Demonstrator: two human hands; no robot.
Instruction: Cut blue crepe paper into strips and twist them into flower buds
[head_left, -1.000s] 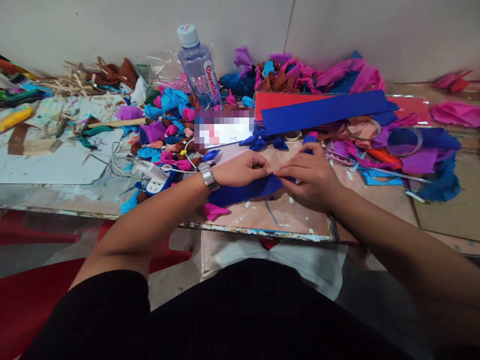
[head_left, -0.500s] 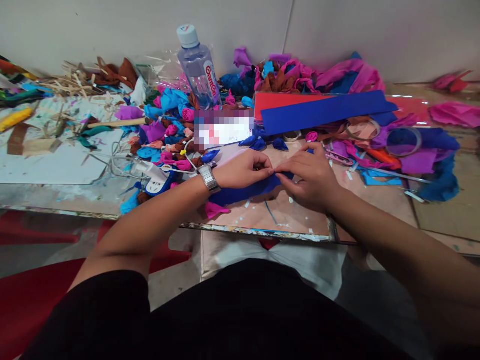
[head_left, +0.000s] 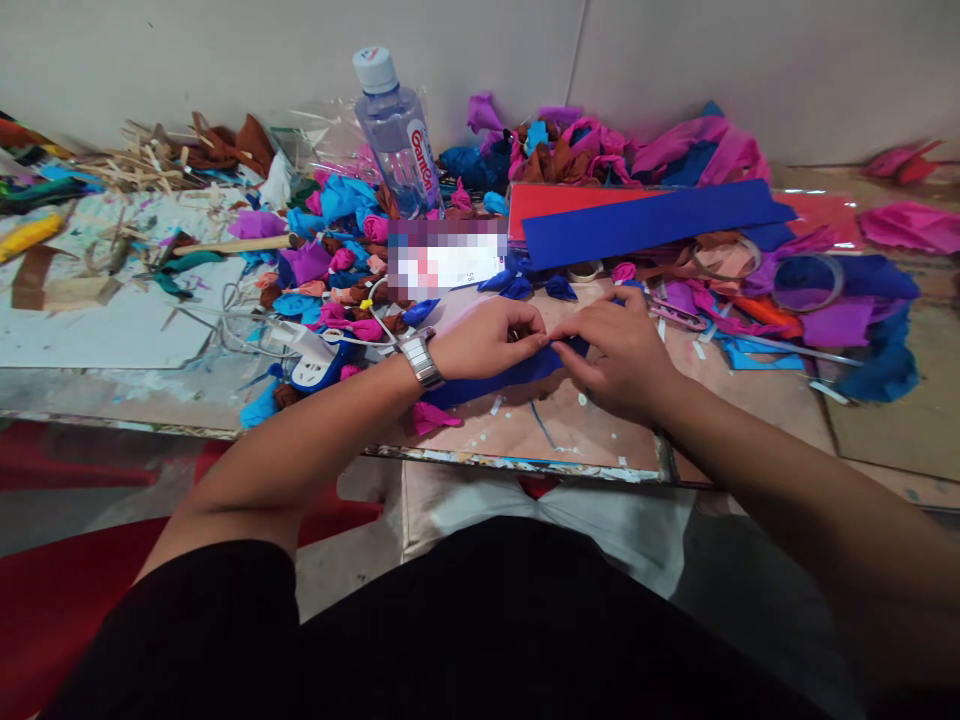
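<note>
Near the front edge of the table, my left hand (head_left: 495, 340) pinches a dark blue paper strip (head_left: 495, 385) between thumb and fingers. My right hand (head_left: 619, 350) meets it from the right, its thumb and forefinger closed on the same strip, the fingertips of both hands almost touching. Part of the strip hangs below my left hand, over the tabletop. Small blue twisted pieces (head_left: 516, 284) lie just beyond my hands. A pink paper scrap (head_left: 435, 419) is below my left wrist.
Behind stand a bottle (head_left: 397, 145) and a lit phone (head_left: 450, 262). Flat blue paper (head_left: 645, 225) lies over red sheets. A power strip (head_left: 319, 365), cable and crumpled papers are left; a pink cutter (head_left: 676, 315), tape rolls (head_left: 808, 284) and more paper sit right.
Both hands stay together on the blue strip. The fingers of my right hand have shifted very slightly; the rest looks the same.
</note>
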